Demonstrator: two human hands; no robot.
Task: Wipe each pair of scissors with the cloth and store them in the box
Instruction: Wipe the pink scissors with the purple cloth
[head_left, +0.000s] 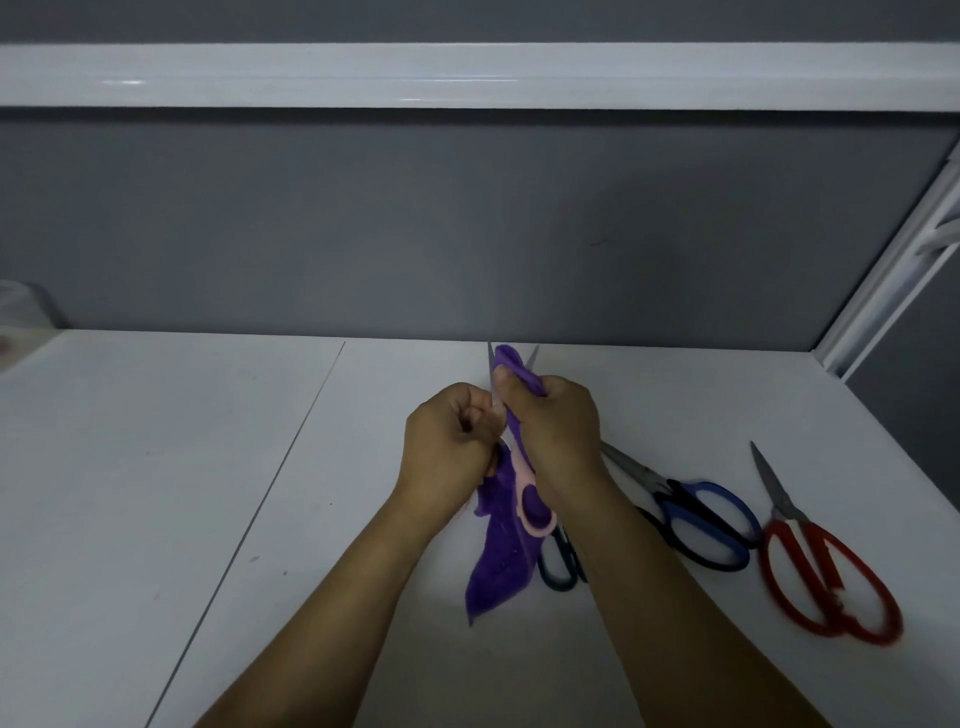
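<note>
Grey partition panelling (467, 234) backs a white laminate table (208, 441), with a white shelf (467, 78) overhead. Lighting is dim.

I hold the pink scissors (535, 509) above the table centre. My left hand (447, 447) is clenched round them near the pivot. My right hand (556, 431) grasps the purple cloth (501, 566), bunched round one blade. The blades stand apart in a narrow V, tips pointing away from me, and the cloth's loose tail hangs to the table.

Hazards, as I judge them:
- If my left hand squeezes, the blades close on the cloth or on my right fingertips, which sit close to an edge.
- A fast stroke toward the tips can pull the cloth off and expose bare steel.
- The hanging tail can drag the dark-handled scissors (557, 584), which lie partly under my right forearm.

Materials: the cloth is soft and nappy, so it grips smooth steel well. The pink handle is moulded plastic with an oval loop. The blue-handled scissors (680, 504) and red-handled scissors (795, 522) lie flat to my right, blades shut, with large loops that are easy to hook.

I cannot identify the box. A translucent object (23, 312) at the far left edge may be it.
</note>
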